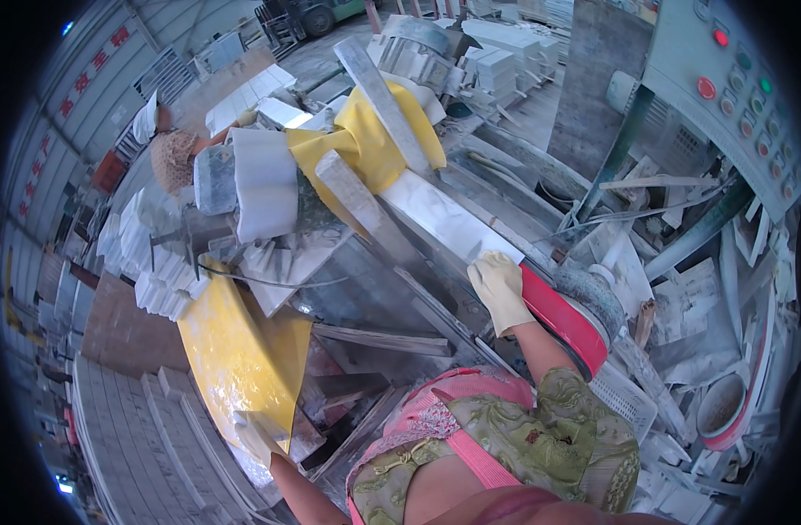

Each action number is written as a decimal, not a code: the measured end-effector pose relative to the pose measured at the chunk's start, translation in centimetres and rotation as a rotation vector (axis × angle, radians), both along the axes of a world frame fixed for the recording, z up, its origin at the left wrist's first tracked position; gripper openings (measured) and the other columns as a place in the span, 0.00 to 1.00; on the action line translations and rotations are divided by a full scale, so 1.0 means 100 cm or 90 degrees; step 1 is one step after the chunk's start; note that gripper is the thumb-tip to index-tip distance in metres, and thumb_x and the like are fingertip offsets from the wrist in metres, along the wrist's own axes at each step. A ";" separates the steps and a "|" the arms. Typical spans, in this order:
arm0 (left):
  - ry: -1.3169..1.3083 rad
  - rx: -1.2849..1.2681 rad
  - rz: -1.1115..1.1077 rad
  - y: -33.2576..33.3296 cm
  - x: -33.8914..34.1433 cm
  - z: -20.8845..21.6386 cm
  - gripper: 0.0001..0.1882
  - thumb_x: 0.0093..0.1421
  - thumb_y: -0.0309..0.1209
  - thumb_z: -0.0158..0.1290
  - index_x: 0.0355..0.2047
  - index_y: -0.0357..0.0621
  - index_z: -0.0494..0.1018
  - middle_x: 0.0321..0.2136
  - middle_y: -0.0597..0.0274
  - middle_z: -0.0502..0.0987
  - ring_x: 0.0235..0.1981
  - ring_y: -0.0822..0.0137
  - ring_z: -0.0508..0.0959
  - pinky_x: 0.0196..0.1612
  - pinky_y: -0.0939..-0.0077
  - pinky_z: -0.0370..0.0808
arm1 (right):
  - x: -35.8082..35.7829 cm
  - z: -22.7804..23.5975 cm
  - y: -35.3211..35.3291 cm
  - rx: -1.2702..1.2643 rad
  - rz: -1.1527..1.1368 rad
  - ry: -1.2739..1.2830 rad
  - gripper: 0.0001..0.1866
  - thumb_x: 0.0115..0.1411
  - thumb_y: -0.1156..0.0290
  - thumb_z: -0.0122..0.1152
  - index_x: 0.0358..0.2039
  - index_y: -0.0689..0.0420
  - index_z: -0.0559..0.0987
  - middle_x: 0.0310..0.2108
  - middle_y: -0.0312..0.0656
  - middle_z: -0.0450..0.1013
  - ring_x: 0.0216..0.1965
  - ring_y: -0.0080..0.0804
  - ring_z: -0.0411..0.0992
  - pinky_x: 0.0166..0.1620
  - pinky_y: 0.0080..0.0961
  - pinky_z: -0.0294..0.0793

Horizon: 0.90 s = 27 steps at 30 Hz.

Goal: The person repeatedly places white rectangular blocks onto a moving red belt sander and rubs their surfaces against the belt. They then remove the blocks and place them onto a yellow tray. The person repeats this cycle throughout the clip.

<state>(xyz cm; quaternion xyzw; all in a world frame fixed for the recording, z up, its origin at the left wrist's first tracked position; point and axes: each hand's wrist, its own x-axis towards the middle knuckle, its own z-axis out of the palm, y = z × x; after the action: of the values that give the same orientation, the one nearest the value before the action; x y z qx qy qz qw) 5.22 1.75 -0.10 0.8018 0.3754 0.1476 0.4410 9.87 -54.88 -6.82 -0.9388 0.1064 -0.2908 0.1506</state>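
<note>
My right hand [497,287], in a cream rubber glove, is at the near end of a long white stone slab [442,214]. Its fingers curl over the slab's edge. The slab runs away from me along a machine bed, under a yellow sheet [365,131], and its near end meets a red conveyor belt [565,319]. Lower left, my left hand [260,437], also gloved, touches or lies just over the wet lower end of another yellow sheet [243,350]. Its fingers are too indistinct to show whether they hold anything.
A control panel [733,96] with coloured buttons overhangs at upper right. Stacked white strips [147,254] stand at left, near a co-worker [175,157] in a white cap. Grey planks [129,437] lie lower left. Broken stone pieces [681,324] litter the right side. A forklift [317,17] stands far back.
</note>
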 end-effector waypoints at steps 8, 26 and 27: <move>-0.052 -0.028 0.002 -0.003 -0.002 -0.002 0.26 0.72 0.41 0.47 0.60 0.32 0.67 0.53 0.47 0.75 0.52 0.55 0.76 0.57 0.62 0.71 | -0.003 -0.002 -0.002 -0.001 -0.002 0.020 0.14 0.62 0.62 0.57 0.25 0.55 0.83 0.34 0.45 0.80 0.44 0.44 0.77 0.49 0.42 0.75; -0.061 -0.025 -0.016 -0.007 -0.006 0.004 0.24 0.72 0.38 0.46 0.61 0.33 0.66 0.54 0.48 0.74 0.53 0.56 0.76 0.57 0.62 0.73 | -0.078 0.056 -0.081 -0.004 0.278 0.213 0.33 0.53 0.70 0.69 0.62 0.55 0.74 0.66 0.47 0.68 0.68 0.45 0.63 0.67 0.41 0.63; -0.064 -0.024 -0.014 -0.006 -0.006 0.003 0.24 0.72 0.38 0.46 0.61 0.33 0.66 0.54 0.48 0.74 0.53 0.56 0.76 0.57 0.62 0.73 | -0.081 0.059 -0.083 0.019 0.281 0.342 0.44 0.52 0.67 0.72 0.70 0.54 0.65 0.73 0.47 0.58 0.74 0.47 0.52 0.73 0.46 0.51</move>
<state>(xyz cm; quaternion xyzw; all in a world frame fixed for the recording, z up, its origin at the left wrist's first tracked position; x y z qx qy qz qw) 4.59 1.13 0.21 0.7891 0.3468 0.1756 0.4756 1.73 -63.13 -0.96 -0.9800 -0.0590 0.0081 0.1901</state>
